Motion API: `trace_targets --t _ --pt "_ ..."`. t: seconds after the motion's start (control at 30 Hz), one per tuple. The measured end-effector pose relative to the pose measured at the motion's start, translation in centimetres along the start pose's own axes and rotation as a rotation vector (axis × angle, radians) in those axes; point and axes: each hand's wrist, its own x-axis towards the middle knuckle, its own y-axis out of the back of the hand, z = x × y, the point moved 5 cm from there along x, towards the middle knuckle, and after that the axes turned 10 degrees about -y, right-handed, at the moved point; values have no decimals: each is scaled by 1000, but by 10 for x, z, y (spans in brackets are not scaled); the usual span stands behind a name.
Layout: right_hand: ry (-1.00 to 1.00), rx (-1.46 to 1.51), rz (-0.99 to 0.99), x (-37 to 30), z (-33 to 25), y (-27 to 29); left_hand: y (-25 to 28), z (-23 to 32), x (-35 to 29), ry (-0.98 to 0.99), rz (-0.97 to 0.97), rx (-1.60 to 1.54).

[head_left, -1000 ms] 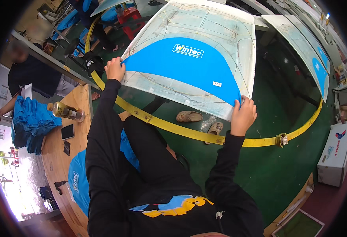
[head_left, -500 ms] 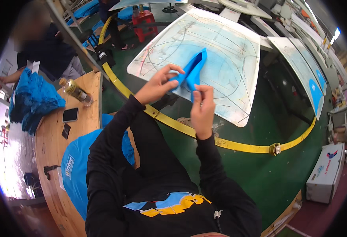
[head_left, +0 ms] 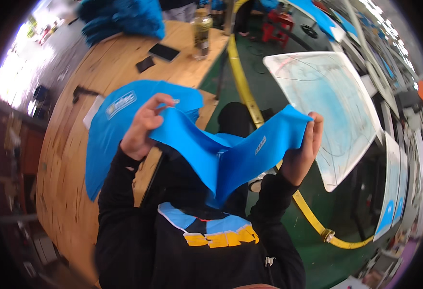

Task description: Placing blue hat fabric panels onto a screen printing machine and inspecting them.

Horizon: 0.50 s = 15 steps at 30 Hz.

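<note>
A bright blue piece of cloth hangs stretched between my hands in front of my body, sagging into a V-shaped fold. It has a small pale printed label on its right half. My left hand pinches its upper left corner with bent fingers. At the upper right corner, my right hand grips it between thumb and fingers. Beyond and left of my left hand lie flat blue cloth pieces with a white print, on a wooden table. The held cloth partly covers them.
A bottle, a phone and a small dark flat item rest on the table, near a blue cloth heap. To the right stand a pale stained board and a curved yellow rail. Farther off is a red stool.
The view has swung left toward the table. My hands have come away from over the pale board and moved farther apart, and the bunched blue cloth is now spread between them.
</note>
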Motion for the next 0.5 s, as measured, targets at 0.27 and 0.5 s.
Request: trace_targets --t 0.27,0.5 --pt "-99 192 -438 62 73 -143 155 134 -163 -529 511 31" --pt "-88 264 -514 104 119 -172 185 186 -296 -702 1000 364"
